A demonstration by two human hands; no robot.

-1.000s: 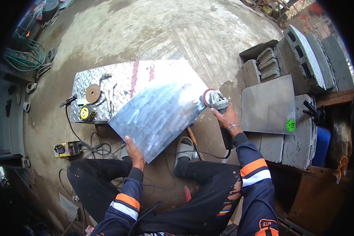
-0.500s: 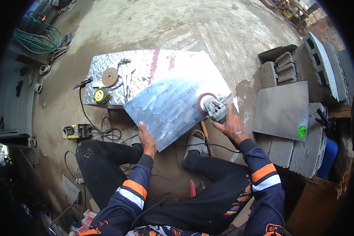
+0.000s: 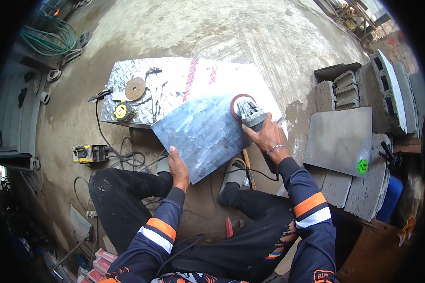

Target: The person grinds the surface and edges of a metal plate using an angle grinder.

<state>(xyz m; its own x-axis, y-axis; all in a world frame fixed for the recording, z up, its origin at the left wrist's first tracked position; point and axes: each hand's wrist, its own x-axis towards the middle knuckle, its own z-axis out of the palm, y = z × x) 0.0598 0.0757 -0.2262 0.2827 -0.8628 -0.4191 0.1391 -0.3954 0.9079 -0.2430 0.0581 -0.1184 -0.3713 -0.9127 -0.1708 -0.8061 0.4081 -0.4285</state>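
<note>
A grey angle grinder (image 3: 251, 113) with a reddish-brown disc sits on the upper right part of a shiny metal sheet (image 3: 193, 134). My right hand (image 3: 267, 137) is wrapped round the grinder's body, and its cord hangs down below the wrist. At the sheet's near left edge my left hand (image 3: 178, 167) grips it, thumb on top and fingers hidden underneath. The sheet rests slanted on a diamond-plate surface (image 3: 172, 78), its near corner jutting out over the floor toward my knees.
On the diamond plate lie a brown disc (image 3: 135, 88), a yellow tape measure (image 3: 124, 111) and locking pliers (image 3: 158, 92). A yellow-black power tool (image 3: 90, 154) and cords are on the floor at left. Concrete blocks (image 3: 347, 89) and another metal sheet (image 3: 340, 139) stand at right.
My right hand has moved the grinder up and slightly left across the sheet. The left hand keeps its hold on the edge; the whole view has shifted a little.
</note>
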